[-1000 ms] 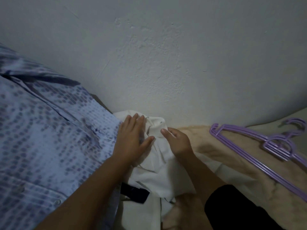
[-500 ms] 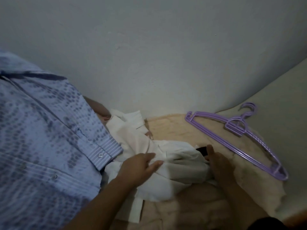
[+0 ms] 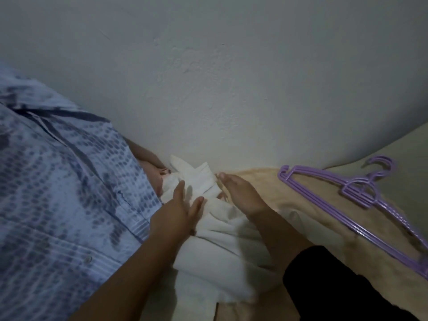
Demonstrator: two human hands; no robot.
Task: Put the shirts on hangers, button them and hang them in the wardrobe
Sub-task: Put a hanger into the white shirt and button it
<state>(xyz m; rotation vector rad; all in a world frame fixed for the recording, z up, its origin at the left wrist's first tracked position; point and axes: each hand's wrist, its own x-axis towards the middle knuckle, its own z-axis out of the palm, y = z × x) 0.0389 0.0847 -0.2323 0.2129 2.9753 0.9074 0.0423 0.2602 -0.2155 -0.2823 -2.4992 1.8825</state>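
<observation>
**Both hands on a crumpled white shirt**

A person's left hand (image 3: 176,212) lies flat with straight fingers on a rumpled white shirt (image 3: 215,246) heaped against the wall (image 3: 231,77). The right hand (image 3: 240,193), fingers extended, rests on the same cloth; neither hand is grasping. A blue patterned shirt (image 3: 64,205) is spread to the left, touching the white one. Purple hangers (image 3: 361,193) lie on a beige blanket (image 3: 312,216) to the right.
</observation>
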